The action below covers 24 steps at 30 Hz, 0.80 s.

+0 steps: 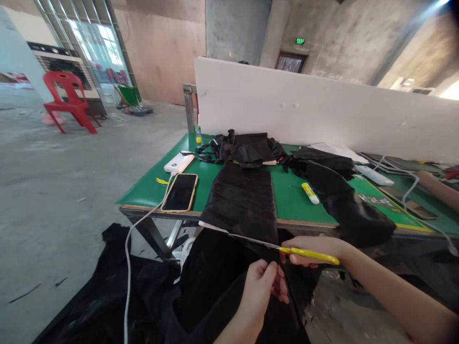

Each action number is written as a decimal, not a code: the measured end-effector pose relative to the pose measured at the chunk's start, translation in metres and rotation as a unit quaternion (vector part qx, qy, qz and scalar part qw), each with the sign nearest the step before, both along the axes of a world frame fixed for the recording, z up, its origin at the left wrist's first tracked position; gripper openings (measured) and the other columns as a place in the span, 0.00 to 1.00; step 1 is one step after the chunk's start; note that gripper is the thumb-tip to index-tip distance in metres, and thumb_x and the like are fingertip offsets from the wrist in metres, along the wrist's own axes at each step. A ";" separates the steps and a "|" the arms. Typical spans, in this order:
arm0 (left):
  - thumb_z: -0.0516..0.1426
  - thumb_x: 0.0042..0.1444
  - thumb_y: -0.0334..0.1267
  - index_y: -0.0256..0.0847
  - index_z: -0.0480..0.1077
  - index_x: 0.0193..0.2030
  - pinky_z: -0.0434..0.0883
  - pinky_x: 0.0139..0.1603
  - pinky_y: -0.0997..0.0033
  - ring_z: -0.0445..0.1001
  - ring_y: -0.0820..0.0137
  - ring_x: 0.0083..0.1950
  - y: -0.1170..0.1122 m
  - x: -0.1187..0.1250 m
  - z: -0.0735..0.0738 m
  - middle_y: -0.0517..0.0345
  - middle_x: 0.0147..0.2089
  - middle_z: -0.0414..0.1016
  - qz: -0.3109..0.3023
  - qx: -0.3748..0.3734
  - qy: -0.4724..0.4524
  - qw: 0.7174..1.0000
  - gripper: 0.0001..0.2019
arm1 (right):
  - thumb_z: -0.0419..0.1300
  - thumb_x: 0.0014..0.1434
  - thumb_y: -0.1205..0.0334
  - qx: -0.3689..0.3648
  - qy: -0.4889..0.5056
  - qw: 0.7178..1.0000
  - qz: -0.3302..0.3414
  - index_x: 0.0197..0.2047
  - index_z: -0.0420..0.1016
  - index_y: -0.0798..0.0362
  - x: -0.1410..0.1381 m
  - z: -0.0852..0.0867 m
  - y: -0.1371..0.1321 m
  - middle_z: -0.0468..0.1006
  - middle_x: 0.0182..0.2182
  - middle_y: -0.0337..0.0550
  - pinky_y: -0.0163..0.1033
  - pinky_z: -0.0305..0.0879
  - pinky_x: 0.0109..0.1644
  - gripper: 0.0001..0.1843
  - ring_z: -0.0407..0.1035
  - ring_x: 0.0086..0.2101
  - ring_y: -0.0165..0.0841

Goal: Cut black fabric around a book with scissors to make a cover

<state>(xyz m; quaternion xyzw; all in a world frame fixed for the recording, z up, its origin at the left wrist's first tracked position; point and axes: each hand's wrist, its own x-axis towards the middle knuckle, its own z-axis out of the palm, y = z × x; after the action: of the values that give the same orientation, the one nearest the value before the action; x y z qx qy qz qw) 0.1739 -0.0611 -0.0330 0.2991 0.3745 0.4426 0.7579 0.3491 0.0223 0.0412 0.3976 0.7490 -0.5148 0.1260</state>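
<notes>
A long strip of black fabric (244, 200) lies across the green table (287, 191) and hangs over its front edge onto my lap. My right hand (315, 251) is closed on yellow-handled scissors (308, 254), whose blades run left along the fabric at the table edge. My left hand (261, 284) pinches the hanging fabric just below the blades, fingers closed on the cloth.
On the table lie a phone (180, 192), a white power bank (178, 163) with a white cable, a glue stick (310, 193), more black cloth (344, 200) and a white foam board (322, 110) at the back. Another person's arm (439, 188) rests at right. A red chair (70, 100) stands far left.
</notes>
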 end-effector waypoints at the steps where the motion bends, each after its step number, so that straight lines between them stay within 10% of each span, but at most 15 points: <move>1: 0.54 0.52 0.48 0.36 0.64 0.26 0.57 0.19 0.77 0.64 0.77 0.15 0.000 0.000 0.000 0.62 0.14 0.65 0.000 -0.002 0.001 1.000 0.15 | 0.50 0.55 0.37 0.008 -0.005 1.000 -0.003 0.40 0.64 0.57 -0.001 -0.001 0.001 0.61 0.26 0.36 0.26 0.56 0.20 0.28 0.58 0.22 0.23; 9: 0.56 0.48 0.55 0.36 0.64 0.26 0.58 0.19 0.76 0.64 0.75 0.15 -0.001 0.000 -0.002 0.62 0.14 0.65 -0.003 -0.007 -0.006 1.000 0.20 | 0.54 0.52 0.36 0.033 -0.081 0.992 -0.089 0.27 0.63 0.56 -0.010 -0.002 -0.003 0.61 0.16 0.34 0.28 0.54 0.16 0.27 0.58 0.15 0.24; 17: 0.57 0.46 0.57 0.35 0.65 0.27 0.58 0.19 0.75 0.64 0.76 0.15 -0.002 -0.002 -0.006 0.62 0.15 0.66 -0.003 -0.011 -0.010 1.000 0.22 | 0.58 0.51 0.40 0.124 -0.045 0.991 -0.022 0.33 0.70 0.57 -0.007 0.005 -0.007 0.67 0.26 0.38 0.29 0.56 0.26 0.25 0.61 0.26 0.26; 24: 0.57 0.48 0.55 0.35 0.65 0.27 0.58 0.19 0.76 0.64 0.76 0.15 -0.003 -0.003 -0.006 0.62 0.15 0.65 -0.001 -0.001 -0.020 1.000 0.21 | 0.47 0.58 0.38 -0.057 -0.002 0.998 0.031 0.52 0.61 0.56 -0.001 0.015 -0.011 0.63 0.35 0.41 0.27 0.58 0.21 0.32 0.58 0.24 0.23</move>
<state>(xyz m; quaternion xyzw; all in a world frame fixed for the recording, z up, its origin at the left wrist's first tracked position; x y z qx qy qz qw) 0.1710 -0.0640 -0.0386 0.2895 0.3598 0.4473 0.7659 0.3482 0.0116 0.0559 0.3676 0.7302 -0.5514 0.1662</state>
